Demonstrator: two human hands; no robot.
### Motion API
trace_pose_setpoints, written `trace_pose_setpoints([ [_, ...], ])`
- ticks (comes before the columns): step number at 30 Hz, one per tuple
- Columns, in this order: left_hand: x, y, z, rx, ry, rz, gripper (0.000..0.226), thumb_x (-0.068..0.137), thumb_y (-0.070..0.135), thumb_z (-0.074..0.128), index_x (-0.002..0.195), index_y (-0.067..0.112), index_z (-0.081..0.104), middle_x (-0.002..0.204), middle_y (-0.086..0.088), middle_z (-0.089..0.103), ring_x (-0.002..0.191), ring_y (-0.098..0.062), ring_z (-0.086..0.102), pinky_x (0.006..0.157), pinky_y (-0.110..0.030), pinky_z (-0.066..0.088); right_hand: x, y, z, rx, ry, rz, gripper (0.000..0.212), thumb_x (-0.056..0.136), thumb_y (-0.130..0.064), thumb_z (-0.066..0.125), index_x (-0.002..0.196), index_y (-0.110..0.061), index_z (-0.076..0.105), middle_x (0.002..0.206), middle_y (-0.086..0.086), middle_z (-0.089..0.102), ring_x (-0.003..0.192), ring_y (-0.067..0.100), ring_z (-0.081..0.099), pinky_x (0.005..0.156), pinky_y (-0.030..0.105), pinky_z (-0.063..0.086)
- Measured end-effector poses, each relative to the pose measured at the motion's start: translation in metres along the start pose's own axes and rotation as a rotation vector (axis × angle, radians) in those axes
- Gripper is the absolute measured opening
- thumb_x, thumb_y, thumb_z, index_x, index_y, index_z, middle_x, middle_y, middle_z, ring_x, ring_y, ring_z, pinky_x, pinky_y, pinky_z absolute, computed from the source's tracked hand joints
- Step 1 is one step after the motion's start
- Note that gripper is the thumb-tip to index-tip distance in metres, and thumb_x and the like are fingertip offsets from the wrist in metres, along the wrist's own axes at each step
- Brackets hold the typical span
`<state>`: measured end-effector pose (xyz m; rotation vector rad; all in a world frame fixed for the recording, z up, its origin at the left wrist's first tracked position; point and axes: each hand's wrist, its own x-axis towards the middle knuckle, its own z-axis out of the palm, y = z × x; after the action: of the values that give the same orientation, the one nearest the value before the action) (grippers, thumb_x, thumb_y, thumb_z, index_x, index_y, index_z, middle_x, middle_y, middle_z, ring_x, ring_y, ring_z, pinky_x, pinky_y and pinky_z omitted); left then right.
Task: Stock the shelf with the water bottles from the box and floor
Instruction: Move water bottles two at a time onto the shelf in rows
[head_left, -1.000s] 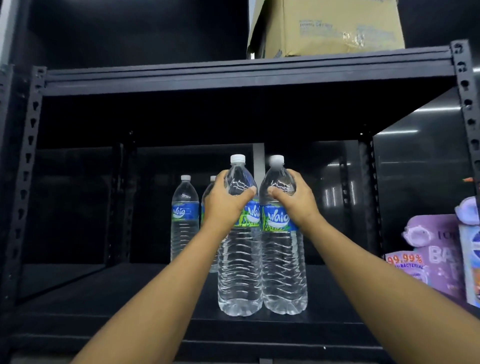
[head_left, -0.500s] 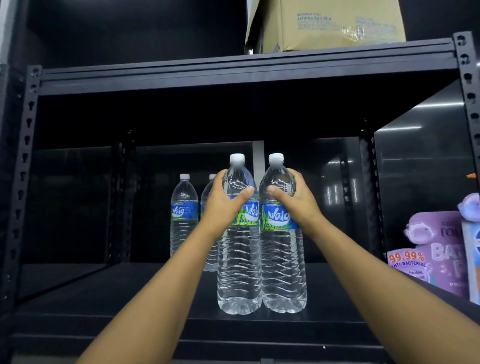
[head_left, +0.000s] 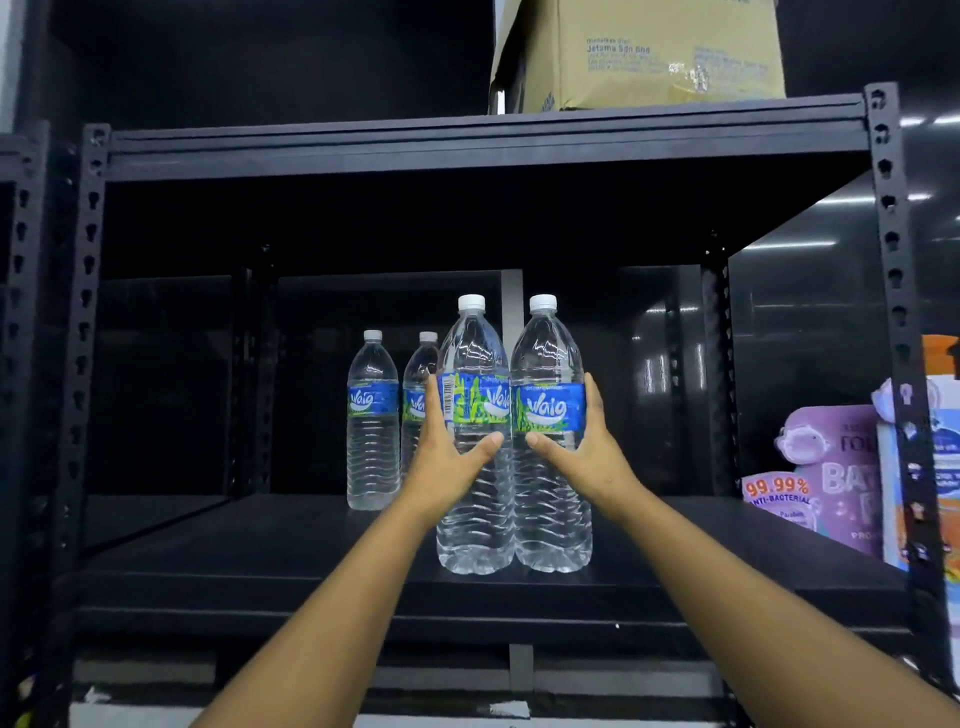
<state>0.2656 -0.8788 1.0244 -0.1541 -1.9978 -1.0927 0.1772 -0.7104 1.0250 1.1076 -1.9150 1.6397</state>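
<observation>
Two large water bottles stand upright near the front edge of the black metal shelf (head_left: 260, 566), pressed side by side so their walls touch. The person's left hand (head_left: 447, 457) grasps the front left bottle (head_left: 474, 499) from its left side, fingers wrapped round the back at label height and the thumb laid across the clear ribbed body just under the label. The right hand (head_left: 587, 457) mirrors it on the front right bottle (head_left: 551, 499), fingers curled round the right side and the thumb reaching in across the front; the two thumb tips sit near each other without touching. Both bottles have white caps and blue and green labels, and both rest with their bases on the shelf board. Farther back and to the left stand two more bottles of the same kind: the far left bottle (head_left: 372, 421) in full view, and the second far bottle (head_left: 418, 384) just right of it, partly hidden behind the left hand. On the shelf above, right of centre, sits a cardboard box (head_left: 639, 52). At the far right edge are purple packs (head_left: 831, 467) printed with an anti-bacterial claim, beside a blue and orange carton (head_left: 940, 467).
</observation>
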Motion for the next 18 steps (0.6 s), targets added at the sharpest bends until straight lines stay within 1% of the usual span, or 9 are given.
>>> trace_pose_setpoints([
  [3, -0.022, -0.011, 0.002, 0.041, -0.004, -0.040, 0.104, 0.086, 0.042, 0.068, 0.151, 0.040, -0.013, 0.162, 0.010, 0.004, 0.147, -0.015, 0.015, 0.114, -0.038, 0.020, -0.021, 0.003, -0.001, -0.044, 0.003, 0.019, 0.102, 0.082, -0.036, 0.075, 0.153, -0.032, 0.001, 0.132, -0.020, 0.045, 0.119, 0.000, 0.045, 0.099, 0.024, 0.034],
  [5, -0.035, -0.016, 0.002, 0.064, -0.013, -0.068, 0.102, 0.086, 0.041, 0.069, 0.151, 0.040, -0.011, 0.162, 0.010, 0.003, 0.146, -0.017, 0.016, 0.111, -0.034, 0.022, -0.035, 0.004, -0.003, -0.059, -0.008, 0.028, 0.095, 0.084, -0.032, 0.074, 0.152, -0.031, 0.008, 0.125, -0.022, 0.048, 0.110, -0.004, 0.049, 0.092, 0.018, 0.035],
  [7, -0.044, -0.021, 0.003, 0.079, -0.013, -0.096, 0.102, 0.086, 0.038, 0.070, 0.152, 0.036, -0.007, 0.161, 0.008, 0.010, 0.144, -0.017, 0.023, 0.104, -0.026, 0.024, -0.046, 0.005, -0.004, -0.086, -0.018, 0.046, 0.087, 0.086, -0.027, 0.072, 0.151, -0.030, 0.014, 0.111, -0.030, 0.048, 0.097, -0.012, 0.048, 0.084, 0.013, 0.036],
  [8, -0.048, -0.023, 0.003, 0.085, -0.009, -0.116, 0.102, 0.085, 0.036, 0.071, 0.153, 0.034, -0.005, 0.160, 0.006, 0.014, 0.144, -0.018, 0.026, 0.104, -0.025, 0.024, -0.051, 0.007, -0.004, -0.095, -0.021, 0.064, 0.085, 0.086, -0.026, 0.072, 0.150, -0.030, 0.016, 0.108, -0.031, 0.046, 0.097, -0.012, 0.047, 0.084, 0.014, 0.035],
  [10, -0.055, -0.028, 0.003, 0.107, 0.000, -0.145, 0.102, 0.084, 0.034, 0.073, 0.154, 0.030, 0.000, 0.159, 0.003, 0.020, 0.144, -0.019, 0.027, 0.111, -0.030, 0.025, -0.059, 0.010, -0.004, -0.117, -0.020, 0.088, 0.082, 0.086, -0.024, 0.073, 0.149, -0.030, 0.020, 0.111, -0.025, 0.051, 0.102, -0.008, 0.048, 0.087, 0.017, 0.035],
  [11, -0.058, -0.029, 0.003, 0.118, 0.002, -0.157, 0.101, 0.083, 0.034, 0.074, 0.154, 0.029, 0.002, 0.159, 0.001, 0.022, 0.144, -0.019, 0.027, 0.114, -0.034, 0.026, -0.063, 0.011, -0.003, -0.130, -0.021, 0.098, 0.080, 0.086, -0.023, 0.072, 0.148, -0.029, 0.022, 0.112, -0.021, 0.053, 0.101, -0.008, 0.049, 0.088, 0.018, 0.035],
  [12, -0.061, -0.030, 0.004, 0.127, 0.003, -0.171, 0.100, 0.083, 0.033, 0.074, 0.154, 0.028, 0.004, 0.159, 0.000, 0.023, 0.143, -0.019, 0.027, 0.115, -0.035, 0.026, -0.065, 0.012, -0.003, -0.140, -0.020, 0.110, 0.078, 0.086, -0.023, 0.072, 0.148, -0.029, 0.024, 0.112, -0.019, 0.053, 0.100, -0.007, 0.049, 0.088, 0.018, 0.034],
  [15, -0.066, -0.028, 0.003, 0.149, 0.011, -0.200, 0.096, 0.085, 0.031, 0.073, 0.154, 0.030, 0.006, 0.158, 0.000, 0.026, 0.143, -0.020, 0.028, 0.111, -0.035, 0.028, -0.069, 0.011, -0.001, -0.159, -0.009, 0.126, 0.075, 0.086, -0.021, 0.071, 0.146, -0.030, 0.028, 0.114, -0.016, 0.056, 0.106, 0.000, 0.048, 0.086, 0.017, 0.033],
  [18, -0.066, -0.027, 0.002, 0.155, 0.001, -0.206, 0.096, 0.086, 0.028, 0.072, 0.154, 0.030, 0.006, 0.158, -0.001, 0.026, 0.143, -0.021, 0.028, 0.112, -0.036, 0.028, -0.070, 0.010, 0.000, -0.159, -0.007, 0.129, 0.074, 0.087, -0.021, 0.071, 0.146, -0.029, 0.028, 0.117, -0.015, 0.055, 0.109, 0.001, 0.046, 0.088, 0.018, 0.033],
])
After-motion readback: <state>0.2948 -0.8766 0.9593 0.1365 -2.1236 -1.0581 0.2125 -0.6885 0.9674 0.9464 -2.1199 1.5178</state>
